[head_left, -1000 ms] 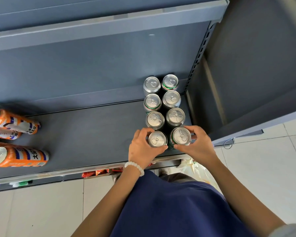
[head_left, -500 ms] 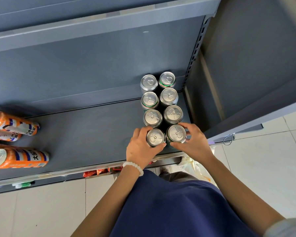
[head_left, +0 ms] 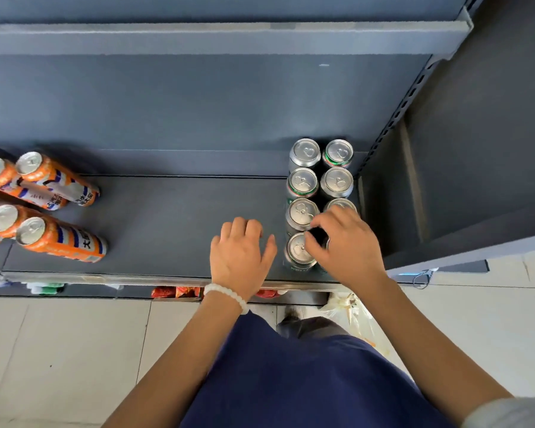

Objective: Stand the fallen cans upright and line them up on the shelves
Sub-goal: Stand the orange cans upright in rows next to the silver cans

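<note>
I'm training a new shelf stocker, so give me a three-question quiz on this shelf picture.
1. True or false: the silver cans stand upright in two rows.
2. Multiple choice: the left hand is A) gripping an orange can, B) open above the shelf, holding nothing, C) under the shelf.
3. Fill in: the orange cans are at the shelf's ____ end.

Key: 1 true. 2 B. 3 left. Note: the right hand covers the front right silver can, so its grip cannot be judged.

Chinese characters (legible: "大") run along the front orange can [head_left: 63,242]; remaining print blurred.
</note>
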